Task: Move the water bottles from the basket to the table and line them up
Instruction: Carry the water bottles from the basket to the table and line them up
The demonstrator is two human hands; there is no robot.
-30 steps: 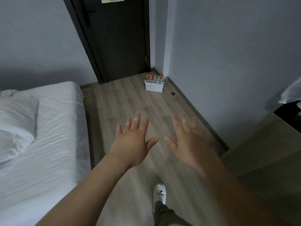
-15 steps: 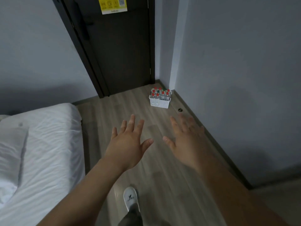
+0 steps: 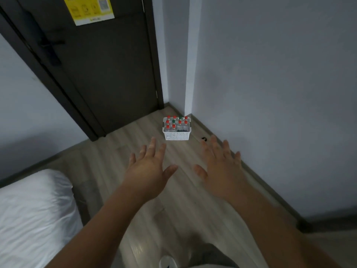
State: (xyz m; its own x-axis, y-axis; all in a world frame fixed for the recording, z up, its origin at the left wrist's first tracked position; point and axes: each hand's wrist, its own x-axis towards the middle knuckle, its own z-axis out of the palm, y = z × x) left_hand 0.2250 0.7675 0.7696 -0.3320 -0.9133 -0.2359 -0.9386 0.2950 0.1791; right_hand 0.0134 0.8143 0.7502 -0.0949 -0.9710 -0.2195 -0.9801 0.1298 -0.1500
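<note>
A white perforated basket (image 3: pixel 177 135) stands on the wooden floor in the corner by the wall. Several water bottles (image 3: pixel 176 123) stand upright in it, most with red caps and two with green caps. My left hand (image 3: pixel 149 166) is stretched out in front of me, palm down, fingers spread, holding nothing. My right hand (image 3: pixel 222 165) is held out beside it the same way, also empty. Both hands are in the air well short of the basket. No table is in view.
A dark door (image 3: pixel 100 60) with a yellow notice (image 3: pixel 89 9) is shut at the back. A bed with white sheets (image 3: pixel 32 215) fills the lower left. A grey wall (image 3: pixel 280 93) runs along the right. A small black item (image 3: pixel 204 139) lies by the skirting. My shoe (image 3: pixel 168 263) shows below.
I have walked toward the corner: the basket has grown larger and sits lower in view. The bed has slid out to the lower left. Both hands stay outstretched and empty.
</note>
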